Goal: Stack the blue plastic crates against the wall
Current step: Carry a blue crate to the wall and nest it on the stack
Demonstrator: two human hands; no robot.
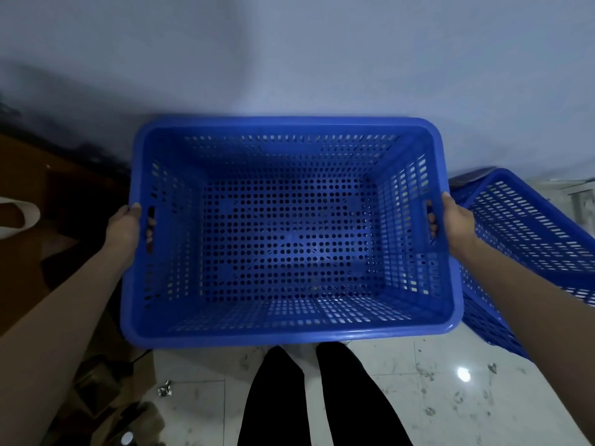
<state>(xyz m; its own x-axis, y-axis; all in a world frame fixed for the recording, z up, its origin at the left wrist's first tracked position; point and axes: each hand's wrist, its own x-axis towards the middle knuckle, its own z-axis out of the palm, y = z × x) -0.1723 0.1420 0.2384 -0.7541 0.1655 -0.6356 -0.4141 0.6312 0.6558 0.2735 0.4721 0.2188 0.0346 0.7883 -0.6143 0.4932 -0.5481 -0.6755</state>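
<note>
A blue perforated plastic crate [289, 333] fills the middle of the view, open side up, its far rim close to the pale wall [322, 59]. My left hand [127, 226] grips the handle slot in its left end, fingers through the slot. My right hand [454, 225] grips the handle slot in the right end the same way. More blue holes show through the crate's floor, so something blue lies under it; I cannot tell what. A second blue crate [531, 239] lies tilted on its side at the right, on the floor.
Brown cardboard [48, 194] and dark clutter crowd the left side, with a white object [16, 220] at the left edge. White dirty floor tiles [450, 397] lie below, with a crumpled scrap [165, 388]. My dark-trousered legs [315, 400] stand right behind the crate.
</note>
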